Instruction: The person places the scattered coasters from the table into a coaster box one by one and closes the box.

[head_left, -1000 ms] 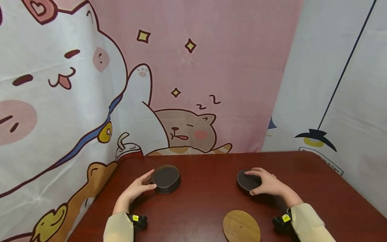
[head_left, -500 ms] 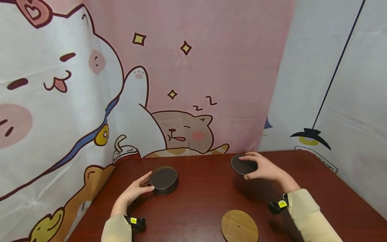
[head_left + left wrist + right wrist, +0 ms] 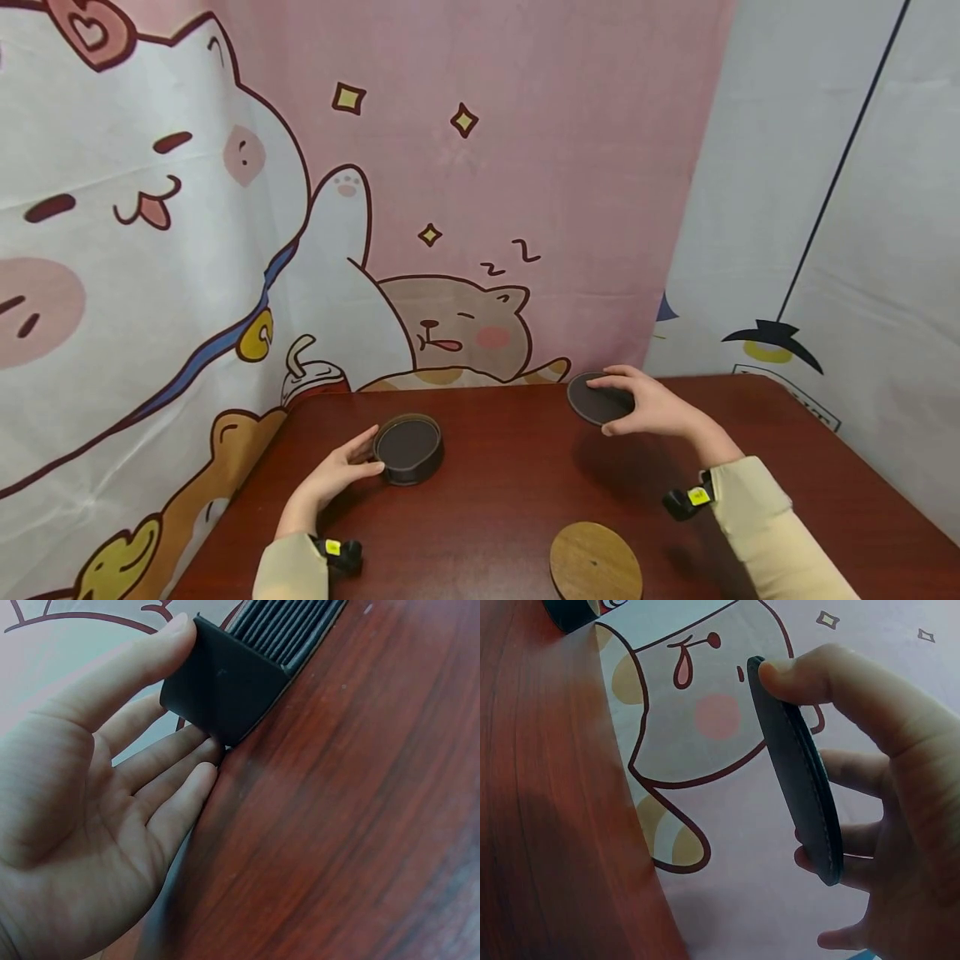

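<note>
My left hand [image 3: 330,475] holds a round black coaster holder [image 3: 408,452] on the table at the left, thumb and fingers on its side. Through a gap in the holder's wall, the left wrist view shows a ridged stack of black coasters [image 3: 289,634] inside. Raised over the far right part of the table, a thin round black coaster [image 3: 592,402] is pinched by its edges in my right hand [image 3: 656,408]. It stands nearly edge-on in the right wrist view, with stitching along its rim. A round wooden disc [image 3: 596,560] with a small dark centre mark lies at the front.
The reddish-brown wooden table [image 3: 495,500] ends at a cloth backdrop [image 3: 585,208] printed with cartoon animals. Each wrist carries a black strapped camera, such as the one on the right wrist [image 3: 686,502].
My right hand has lifted the black coaster and carried it farther back and slightly left. The left hand and holder stay in place; the head view has shifted slightly.
</note>
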